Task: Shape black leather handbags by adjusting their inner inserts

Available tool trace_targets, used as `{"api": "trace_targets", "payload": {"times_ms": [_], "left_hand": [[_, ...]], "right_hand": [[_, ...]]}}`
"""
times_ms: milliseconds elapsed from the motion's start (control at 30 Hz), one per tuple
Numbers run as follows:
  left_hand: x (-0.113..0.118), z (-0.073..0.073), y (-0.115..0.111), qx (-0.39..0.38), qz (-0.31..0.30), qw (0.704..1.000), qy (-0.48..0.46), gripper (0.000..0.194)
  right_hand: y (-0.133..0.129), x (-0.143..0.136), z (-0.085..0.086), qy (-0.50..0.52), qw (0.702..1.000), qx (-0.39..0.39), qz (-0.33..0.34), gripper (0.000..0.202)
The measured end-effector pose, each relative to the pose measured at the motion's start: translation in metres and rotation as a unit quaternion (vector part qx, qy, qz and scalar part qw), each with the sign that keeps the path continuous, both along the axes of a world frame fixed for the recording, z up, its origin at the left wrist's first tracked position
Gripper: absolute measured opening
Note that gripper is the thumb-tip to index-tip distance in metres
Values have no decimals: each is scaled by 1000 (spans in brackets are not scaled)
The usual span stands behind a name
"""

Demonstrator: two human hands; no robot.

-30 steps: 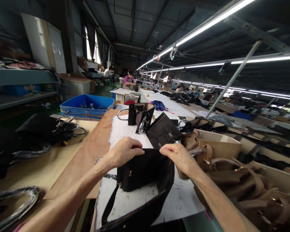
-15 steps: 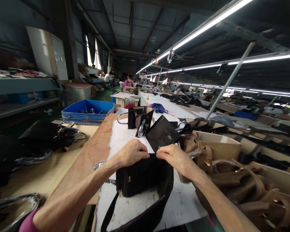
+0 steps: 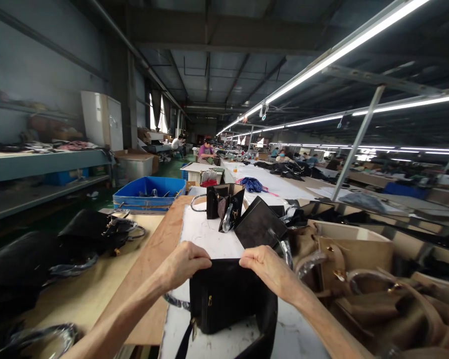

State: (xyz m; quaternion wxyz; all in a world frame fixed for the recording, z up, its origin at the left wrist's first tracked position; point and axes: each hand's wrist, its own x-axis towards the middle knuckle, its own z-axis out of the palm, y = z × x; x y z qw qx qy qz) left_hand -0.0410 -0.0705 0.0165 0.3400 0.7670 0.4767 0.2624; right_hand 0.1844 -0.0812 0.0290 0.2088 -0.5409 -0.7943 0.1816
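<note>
A black handbag [image 3: 232, 299] stands on the white-covered table in front of me, with a small gold zip pull on its side. My left hand [image 3: 187, 262] pinches the left part of its top edge. Further right along that same edge, my right hand [image 3: 262, 264] has thumb and fingers closed on it. A plastic-wrapped handle [image 3: 177, 301] sticks out to the left of the bag, and a black strap hangs at its lower left. Behind my hands lie a flat black bag panel [image 3: 261, 223] and another small black handbag [image 3: 224, 207].
Brown and beige handbags [image 3: 355, 254] crowd the right side. More black bags [image 3: 93, 229] lie on the wooden board at left. A blue bin [image 3: 149, 192] sits beyond them. A slanted metal pole [image 3: 359, 142] rises at right. Several people work further back.
My hands have moved apart along the bag's top edge, the left one shifting leftward. My view has tilted upward and turned slightly left, so everything sits lower in the picture.
</note>
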Motion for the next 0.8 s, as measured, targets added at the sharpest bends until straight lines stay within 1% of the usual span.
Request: {"api": "trace_targets", "payload": {"times_ms": [67, 167, 267, 367, 467, 533, 600, 700, 733, 800], "left_hand": [[-11, -5, -4, 0, 1, 1000, -24, 25], [-19, -12, -8, 13, -1, 999, -35, 25], [-22, -19, -12, 31, 12, 999, -34, 25], [-23, -28, -15, 55, 33, 996, -55, 27], [-20, -33, -20, 90, 77, 991, -64, 27], [-13, -29, -26, 112, 97, 987, -59, 25], [-1, -20, -33, 138, 103, 984, -52, 24], [19, 0, -45, 180, 94, 979, -31, 22], [24, 6, -50, 191, 89, 977, -23, 20], [28, 16, -59, 223, 79, 971, -45, 17]], "right_hand": [[-1, -1, -1, 2, 1000, 7, -1, 33], [-5, -3, -3, -2, 999, 33, -17, 35], [-10, -4, -5, -13, 997, 64, -33, 36], [-14, -6, -4, -42, 995, 85, -40, 36], [-17, -9, 1, -112, 989, 89, -43, 25], [-19, -12, 8, -155, 983, 88, -43, 17], [-21, -13, 13, -162, 983, 77, -22, 19], [-24, -8, 17, -123, 992, 15, 37, 14], [-26, -4, 17, -104, 993, -8, 48, 14], [-32, 9, 17, -52, 996, -50, 45, 17]]}}
